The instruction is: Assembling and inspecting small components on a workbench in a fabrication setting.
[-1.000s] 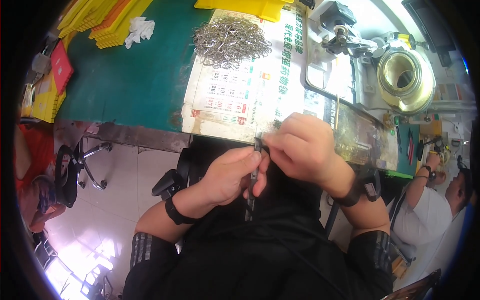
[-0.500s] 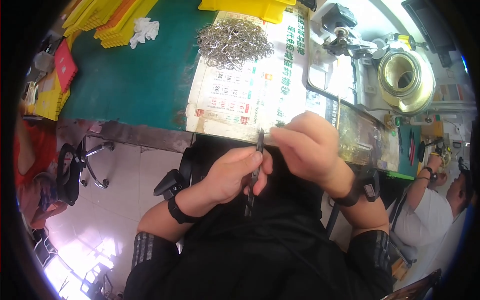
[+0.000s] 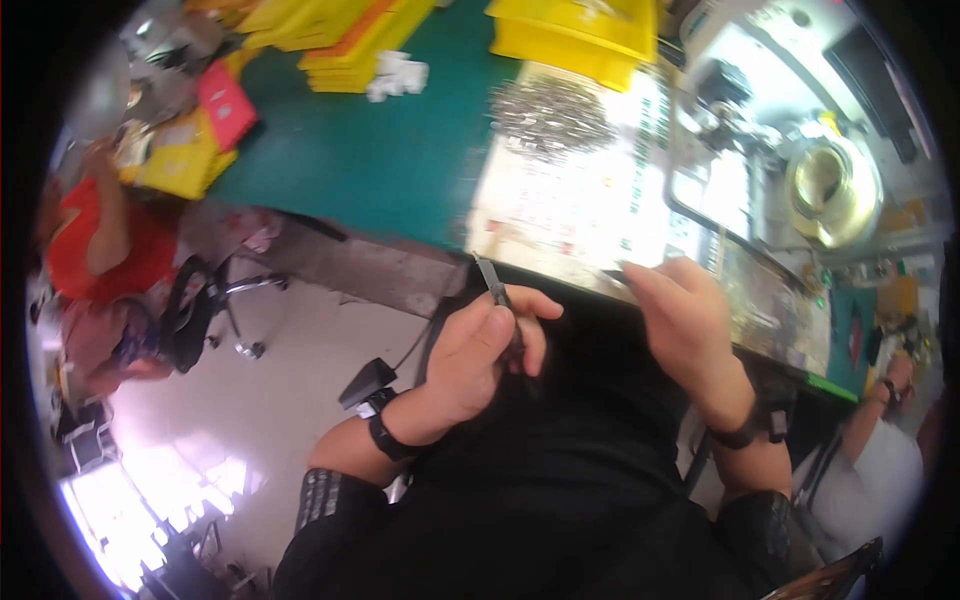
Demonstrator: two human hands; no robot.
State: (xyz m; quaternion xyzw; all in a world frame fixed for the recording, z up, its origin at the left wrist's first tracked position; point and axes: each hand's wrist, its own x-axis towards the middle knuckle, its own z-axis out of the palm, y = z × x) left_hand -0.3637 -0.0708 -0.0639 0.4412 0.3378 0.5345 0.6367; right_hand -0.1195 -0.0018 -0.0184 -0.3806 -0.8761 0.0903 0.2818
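My left hand (image 3: 465,355) is closed around a slim dark tool (image 3: 490,278) with a flat greyish end. Its end points up and left, toward the table's front edge, while the lower part passes behind my fingers. I cannot tell the tool's exact kind. Apart from it, on the right, my right hand (image 3: 690,320) holds thumb and fingertips pinched together by the table edge. Something small and thin may be at those fingertips, too blurred to name. Beyond both hands, a heap of small shiny bent metal pieces (image 3: 550,118) lies on a printed paper sheet (image 3: 515,205).
Behind the heap stands a yellow bin (image 3: 560,45). Stacked yellow trays (image 3: 345,65) and crumpled white tissue (image 3: 398,76) lie on the green tabletop (image 3: 380,170). At right are a bench device (image 3: 725,95) and a golden ring-shaped part (image 3: 822,185). People sit at both sides.
The whole view has shifted, putting the table farther right. My hands have moved apart, and the tool has swung from nearly upright to leaning left. My right hand's fingertips no longer hover by its tip.
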